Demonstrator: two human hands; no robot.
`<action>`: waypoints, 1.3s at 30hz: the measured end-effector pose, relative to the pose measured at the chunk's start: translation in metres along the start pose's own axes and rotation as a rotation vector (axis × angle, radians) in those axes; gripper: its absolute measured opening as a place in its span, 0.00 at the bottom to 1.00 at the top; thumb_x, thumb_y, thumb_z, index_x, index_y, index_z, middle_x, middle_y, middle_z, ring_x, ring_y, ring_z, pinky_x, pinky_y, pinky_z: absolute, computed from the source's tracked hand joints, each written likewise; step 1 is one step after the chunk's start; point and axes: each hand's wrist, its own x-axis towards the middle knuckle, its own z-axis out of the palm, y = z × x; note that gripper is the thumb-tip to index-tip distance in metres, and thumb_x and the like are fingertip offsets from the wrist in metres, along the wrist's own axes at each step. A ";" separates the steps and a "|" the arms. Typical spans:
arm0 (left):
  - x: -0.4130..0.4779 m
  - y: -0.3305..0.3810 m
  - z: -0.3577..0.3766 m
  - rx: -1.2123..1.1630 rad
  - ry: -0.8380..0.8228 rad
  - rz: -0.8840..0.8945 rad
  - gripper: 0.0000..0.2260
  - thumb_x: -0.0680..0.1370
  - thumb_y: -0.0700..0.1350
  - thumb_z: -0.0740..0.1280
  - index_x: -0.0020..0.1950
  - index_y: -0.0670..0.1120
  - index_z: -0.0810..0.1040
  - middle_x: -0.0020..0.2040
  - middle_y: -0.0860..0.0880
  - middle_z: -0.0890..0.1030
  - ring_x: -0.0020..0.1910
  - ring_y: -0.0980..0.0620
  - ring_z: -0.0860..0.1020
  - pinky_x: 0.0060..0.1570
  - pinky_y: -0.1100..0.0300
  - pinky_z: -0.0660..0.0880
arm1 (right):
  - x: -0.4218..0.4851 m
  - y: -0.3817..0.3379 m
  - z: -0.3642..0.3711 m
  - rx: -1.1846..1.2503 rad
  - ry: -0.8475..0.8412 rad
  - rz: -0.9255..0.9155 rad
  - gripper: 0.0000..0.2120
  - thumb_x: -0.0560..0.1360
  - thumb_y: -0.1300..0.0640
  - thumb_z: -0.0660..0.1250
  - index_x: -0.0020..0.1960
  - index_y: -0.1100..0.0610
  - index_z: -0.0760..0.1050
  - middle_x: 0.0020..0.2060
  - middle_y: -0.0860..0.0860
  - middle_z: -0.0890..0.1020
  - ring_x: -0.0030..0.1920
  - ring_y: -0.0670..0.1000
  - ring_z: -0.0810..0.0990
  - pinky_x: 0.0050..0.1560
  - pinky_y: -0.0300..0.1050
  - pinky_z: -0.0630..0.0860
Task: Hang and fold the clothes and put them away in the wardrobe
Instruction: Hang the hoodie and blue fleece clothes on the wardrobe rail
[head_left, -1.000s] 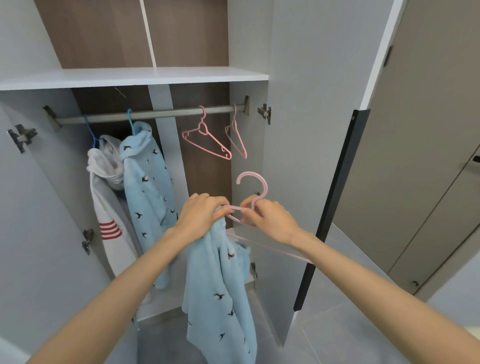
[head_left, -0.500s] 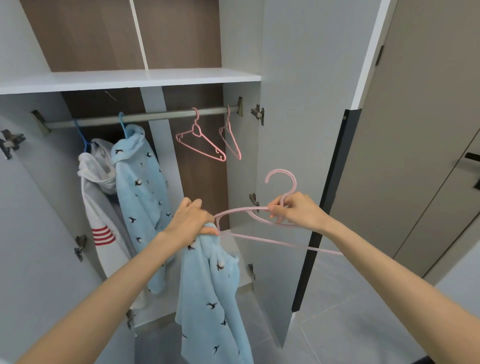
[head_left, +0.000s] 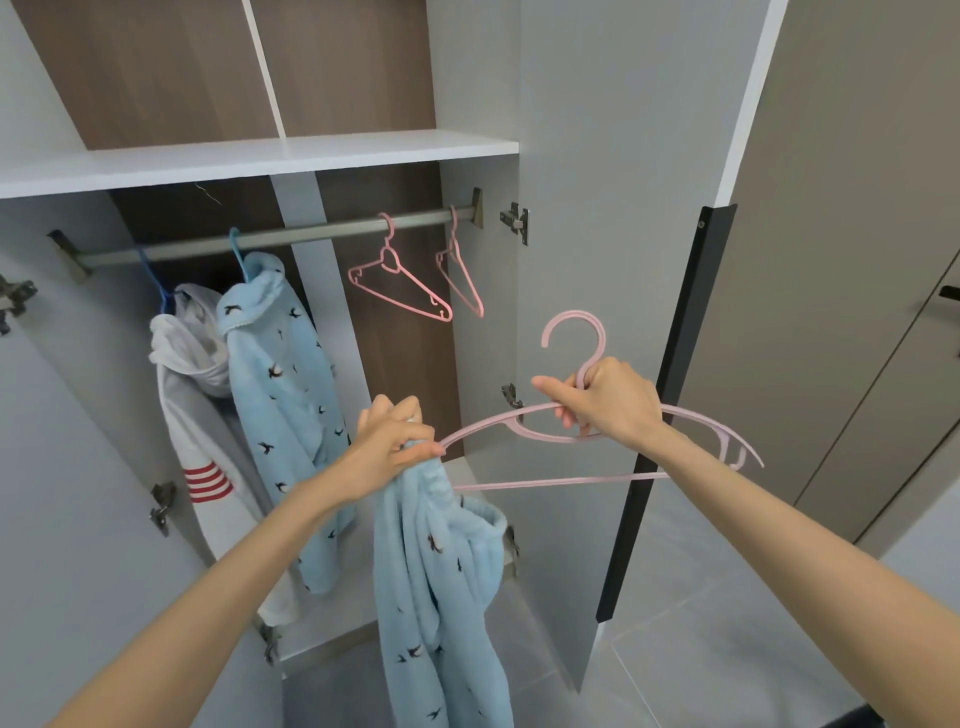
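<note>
Here the left hand (head_left: 387, 449) bunches the top of the blue garment (head_left: 441, 587), which hangs below its curled fingers (head_left: 410, 439). The right hand (head_left: 610, 400) grips the pink hanger (head_left: 696, 423) at the neck, just right of the garment, before the open wardrobe (head_left: 260, 158).

The person's left hand (head_left: 387, 447) and right hand (head_left: 610, 402) are bare, and both slender forearms (head_left: 249, 566) are uncovered as far as can be seen
</note>
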 end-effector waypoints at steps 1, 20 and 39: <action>0.001 0.001 -0.002 -0.035 0.012 -0.010 0.14 0.76 0.57 0.62 0.31 0.58 0.70 0.37 0.56 0.62 0.44 0.53 0.59 0.45 0.56 0.55 | 0.001 -0.002 0.003 0.019 -0.021 -0.001 0.26 0.73 0.33 0.63 0.22 0.45 0.76 0.23 0.41 0.80 0.25 0.40 0.79 0.33 0.36 0.69; 0.025 0.051 -0.007 0.078 0.059 0.179 0.13 0.78 0.57 0.62 0.55 0.49 0.71 0.53 0.54 0.67 0.50 0.51 0.64 0.52 0.60 0.65 | -0.006 -0.018 0.058 0.420 0.024 0.029 0.25 0.80 0.45 0.60 0.29 0.52 0.82 0.23 0.49 0.81 0.28 0.44 0.79 0.42 0.45 0.78; 0.033 0.031 -0.056 0.198 0.344 0.095 0.11 0.80 0.59 0.57 0.59 0.60 0.71 0.55 0.60 0.79 0.51 0.56 0.76 0.40 0.59 0.68 | -0.022 0.005 0.098 0.278 0.009 -0.313 0.05 0.78 0.51 0.62 0.51 0.50 0.74 0.47 0.43 0.75 0.49 0.42 0.71 0.48 0.40 0.70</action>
